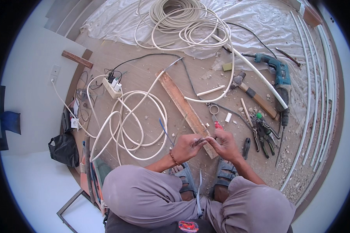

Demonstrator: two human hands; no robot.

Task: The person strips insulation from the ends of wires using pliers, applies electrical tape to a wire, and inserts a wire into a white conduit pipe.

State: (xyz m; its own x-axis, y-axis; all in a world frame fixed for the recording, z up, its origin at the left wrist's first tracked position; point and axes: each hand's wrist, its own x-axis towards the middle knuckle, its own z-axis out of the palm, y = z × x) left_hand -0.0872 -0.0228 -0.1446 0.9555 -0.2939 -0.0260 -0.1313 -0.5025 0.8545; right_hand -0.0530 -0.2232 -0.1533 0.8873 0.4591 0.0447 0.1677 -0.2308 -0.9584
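My left hand [189,147], with a beaded bracelet at the wrist, pinches the end of a thin dark piece, perhaps cable or wire; its kind cannot be told. Touching it at the fingertips, my right hand [226,145] is closed around a red-handled tool [218,125] whose ring-shaped metal end points away from me. Below both hands a worn wooden board [183,104] lies slantwise on the floor. A blue wire [164,131] sticks up left of my left hand. A short white tube piece [228,117] and a dark-handled tool [246,148] lie near my right hand.
White cable loops [140,125] and a power strip [112,87] lie left. At right are a hammer [256,96], pliers [264,134], a teal rotary drill [280,71], long white conduits [306,87] and rubble. A large cable coil [175,14] rests on plastic sheeting [113,26] ahead.
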